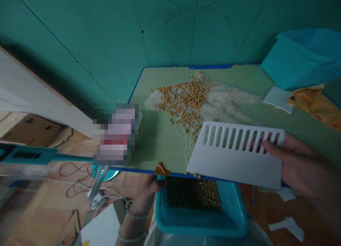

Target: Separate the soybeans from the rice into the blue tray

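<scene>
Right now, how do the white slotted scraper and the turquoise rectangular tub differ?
The white slotted scraper is flat; the turquoise rectangular tub is hollow. The scraper, in the right hand, is over the green tabletop; the tub, at the left hand, is below its near edge. Both are near that edge.

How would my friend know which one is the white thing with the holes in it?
Find the pale green tabletop with soybeans spread on it. At its near edge, the right hand grips a flat white scraper. A row of long slots sets it apart; the teal tub below that edge has none.
</scene>
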Motion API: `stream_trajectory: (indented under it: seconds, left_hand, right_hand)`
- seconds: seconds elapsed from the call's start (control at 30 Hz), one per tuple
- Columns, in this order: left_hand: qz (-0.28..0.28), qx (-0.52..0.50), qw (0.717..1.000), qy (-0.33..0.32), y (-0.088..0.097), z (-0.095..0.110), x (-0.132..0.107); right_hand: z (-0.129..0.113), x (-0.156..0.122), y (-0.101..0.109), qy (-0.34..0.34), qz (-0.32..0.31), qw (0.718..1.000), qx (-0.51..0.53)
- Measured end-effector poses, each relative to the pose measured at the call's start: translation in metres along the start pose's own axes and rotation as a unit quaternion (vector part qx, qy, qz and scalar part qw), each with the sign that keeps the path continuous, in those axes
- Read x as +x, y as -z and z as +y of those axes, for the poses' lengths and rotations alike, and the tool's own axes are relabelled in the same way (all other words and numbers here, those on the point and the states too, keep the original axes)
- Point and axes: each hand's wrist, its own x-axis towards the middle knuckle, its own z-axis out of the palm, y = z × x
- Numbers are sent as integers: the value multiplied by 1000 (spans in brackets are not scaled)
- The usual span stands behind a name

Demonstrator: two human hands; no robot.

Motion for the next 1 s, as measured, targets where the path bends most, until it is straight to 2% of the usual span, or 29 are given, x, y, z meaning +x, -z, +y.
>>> stream_trajectory:
  seconds: [0.33,0.53,0.7,0.9,1.0]
  left_hand:
    - [1,-20,1000,21,1,1,0]
    - [-12,-24,999,26,3,-3,1]
    - [-6,-1,1000,4,7,-6,8]
    - [3,0,1000,-8,2,-1,4]
    - [5,-13,1000,-2,0,1,0]
  right_hand:
    - [0,0,-1,-9,4,1000,-6]
    - [2,-2,4,-12,-24,1000,0]
    - [-3,-5,-7,15,3,1000,-2]
    - [-10,-3,-29,74,-74,994,-18]
    - [-9,-1,-31,78,-83,993,-40]
